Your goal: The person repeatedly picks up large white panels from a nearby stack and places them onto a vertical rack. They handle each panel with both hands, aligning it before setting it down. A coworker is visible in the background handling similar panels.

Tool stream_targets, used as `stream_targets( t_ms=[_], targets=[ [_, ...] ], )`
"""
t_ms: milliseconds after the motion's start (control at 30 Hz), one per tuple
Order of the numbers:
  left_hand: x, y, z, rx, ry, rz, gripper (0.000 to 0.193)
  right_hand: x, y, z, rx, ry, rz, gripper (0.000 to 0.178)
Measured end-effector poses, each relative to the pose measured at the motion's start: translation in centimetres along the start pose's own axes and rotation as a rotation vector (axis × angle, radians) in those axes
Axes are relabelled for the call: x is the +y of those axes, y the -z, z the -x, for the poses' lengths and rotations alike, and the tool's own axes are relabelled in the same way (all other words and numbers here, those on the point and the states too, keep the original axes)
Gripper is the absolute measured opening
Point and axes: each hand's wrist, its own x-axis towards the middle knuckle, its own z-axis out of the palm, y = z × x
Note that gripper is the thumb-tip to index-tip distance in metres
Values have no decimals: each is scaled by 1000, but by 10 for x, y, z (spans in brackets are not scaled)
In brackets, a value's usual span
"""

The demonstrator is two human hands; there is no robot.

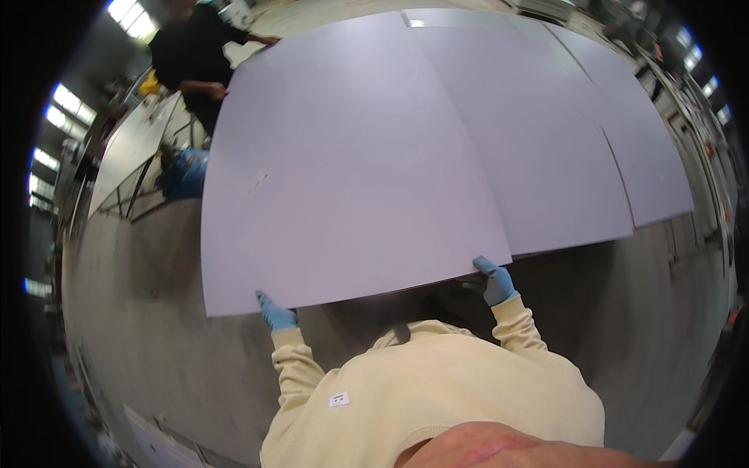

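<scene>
A large pale white panel [351,156] stretches out in front of me, its near edge level with my hands. My left hand [277,313], in a blue glove, grips that edge near the panel's left corner, thumb on top and fingers hidden beneath. Close to the near right corner, my right hand [496,282], gloved in blue too, holds the same edge with its thumb on the upper face. A small dark mark shows on the panel's left part. On the right, the panel overlaps another pale sheet [538,156].
A co-worker in dark clothes [191,54] stands at the far left, hands at the panel's left edge. Further right lies another pale sheet [655,148]. Behind the co-worker are a light table [129,156] and a blue bag-like bundle [186,173]. Grey floor [156,265] surrounds me.
</scene>
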Motion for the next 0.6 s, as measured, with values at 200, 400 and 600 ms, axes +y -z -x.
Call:
stream_targets(
  t_ms=[200, 400, 600],
  targets=[
    [11, 10, 16, 91, 104, 31, 60, 18, 7, -2, 44, -79, -84, 31],
    [28, 11, 21, 147, 209, -121, 65, 32, 10, 2, 59, -105, -46, 31],
    [36, 13, 26, 139, 266, -234, 70, 34, 1, 15, 105, -110, -58, 32]
  ],
)
